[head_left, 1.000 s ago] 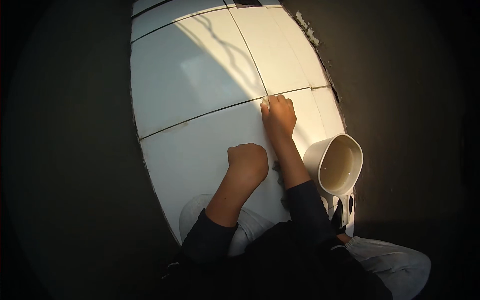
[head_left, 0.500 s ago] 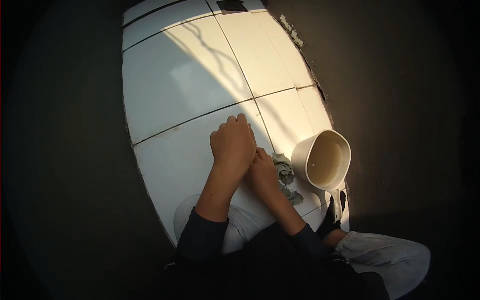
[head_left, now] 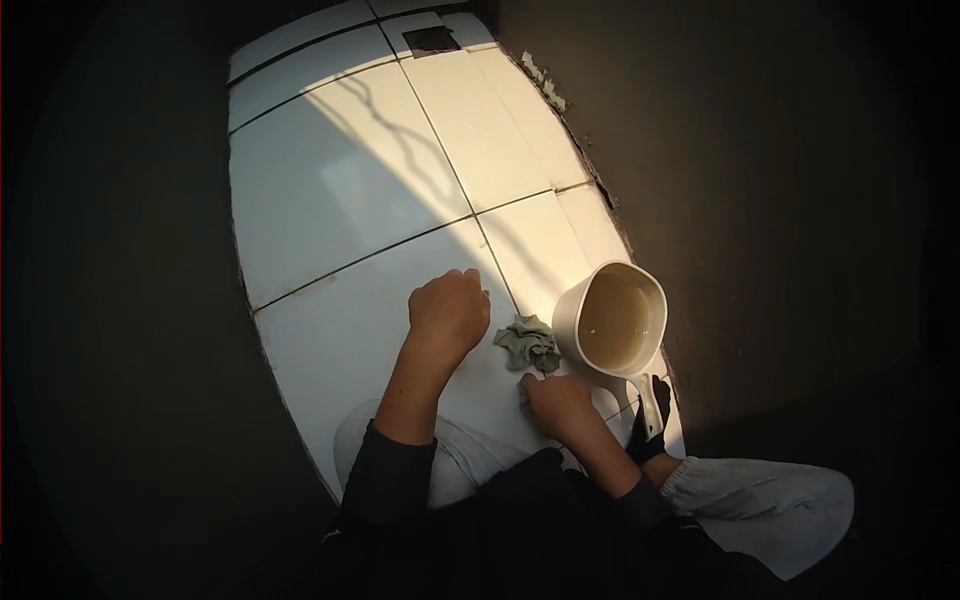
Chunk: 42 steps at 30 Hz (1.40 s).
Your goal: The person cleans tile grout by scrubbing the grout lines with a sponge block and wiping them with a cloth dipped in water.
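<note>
My left hand (head_left: 450,312) is closed in a fist above the white tiles; whatever it may hold is hidden. Lower and to the right, my right hand (head_left: 562,405) has its fingers curled down at the tile, over a bit of grey-green cloth (head_left: 524,400) that peeks out beside the fingertips. A crumpled grey-green cloth (head_left: 528,343) lies on the tiles just beyond those fingers. To the right of it stands a white dipper (head_left: 565,325) with a handle, containing cloudy liquid (head_left: 613,322).
White tiles (head_left: 340,200) with dark joints run ahead, partly sunlit. A dark square opening (head_left: 431,41) is at the far end. Dark grey floor (head_left: 790,250) borders both sides. My bent leg (head_left: 760,505) and dark-covered foot are at the lower right.
My hands have come apart: the right moved down toward me onto the nearer bit of cloth, while the left stayed closed. The view has shifted slightly.
</note>
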Available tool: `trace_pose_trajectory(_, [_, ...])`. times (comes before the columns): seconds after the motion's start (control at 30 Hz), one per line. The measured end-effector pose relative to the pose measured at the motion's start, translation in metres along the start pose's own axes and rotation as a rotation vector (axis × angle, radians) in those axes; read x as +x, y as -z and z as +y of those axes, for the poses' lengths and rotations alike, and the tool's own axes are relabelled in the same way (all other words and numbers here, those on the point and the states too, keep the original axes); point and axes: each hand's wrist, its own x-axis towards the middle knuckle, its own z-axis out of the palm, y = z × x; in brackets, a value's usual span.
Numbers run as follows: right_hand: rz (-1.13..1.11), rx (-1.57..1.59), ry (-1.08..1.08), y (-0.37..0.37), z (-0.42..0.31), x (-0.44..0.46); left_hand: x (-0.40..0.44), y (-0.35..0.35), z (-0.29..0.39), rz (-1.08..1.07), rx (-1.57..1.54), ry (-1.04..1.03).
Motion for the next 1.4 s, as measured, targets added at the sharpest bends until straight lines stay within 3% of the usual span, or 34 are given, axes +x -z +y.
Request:
trace_pose_trajectory(0.03, [-0.035,0.073,0.133,0.03,0.002,-0.016,-0.001,0.0,0.0,-0.025,-0.005,-0.003])
trace_pose_trajectory(0.1, [0.009,0.196,0.181,0.087,0.009,-0.043,0.0,0.0,-0.001,-0.072,-0.017,-0.041])
trace_pose_trajectory(0.17, [0.322,0.361,0.263,0.104,0.037,-0.061,0.002,-0.003,0.004,-0.114,-0.03,-0.08])
trace_pose_trajectory(0.23, [0.452,0.358,0.147,0.122,0.06,-0.072,0.003,-0.009,0.01,-0.28,-0.031,-0.214])
trace_pose_trajectory(0.33, [0.59,0.465,-0.019,0.11,0.093,-0.058,0.0,-0.027,0.022,-0.361,-0.02,-0.336])
trace_pose_trajectory(0.4, [0.545,0.554,-0.054,0.088,0.106,-0.04,0.0,-0.032,0.028,-0.379,0.028,-0.314])
trace_pose_trajectory(0.47, [0.665,0.77,-0.008,0.071,0.104,-0.027,0.004,-0.039,0.025,-0.308,0.089,-0.332])
trace_pose_trajectory(0.6, [0.721,0.699,-0.035,0.047,0.097,0.002,0.007,-0.032,0.024,-0.244,0.069,-0.281])
trace_pose_trajectory(0.73, [0.622,0.648,0.04,0.038,0.098,0.006,0.007,-0.035,0.029,-0.284,0.103,-0.284])
trace_pose_trajectory(0.9, [0.727,0.775,-0.049,0.072,0.098,-0.017,0.01,-0.037,0.031,-0.249,0.101,-0.309])
trace_pose_trajectory(0.97, [0.871,0.768,-0.033,0.084,0.101,-0.024,0.011,-0.038,0.028,-0.181,0.098,-0.316])
trace_pose_trajectory(1.1, [0.803,0.795,-0.087,0.085,0.11,-0.032,0.01,-0.027,0.041,-0.133,0.084,-0.316])
trace_pose_trajectory(1.17, [0.697,0.764,-0.03,0.081,0.115,-0.031,0.007,-0.026,0.052,0.106,-0.137,-0.366])
trace_pose_trajectory(1.27, [0.646,0.728,-0.007,0.069,0.117,-0.025,0.004,-0.029,0.071,0.207,-0.301,-0.429])
trace_pose_trajectory(1.4, [0.725,0.53,-0.022,0.042,0.111,-0.01,0.0,-0.038,0.081,0.21,-0.197,-0.567])
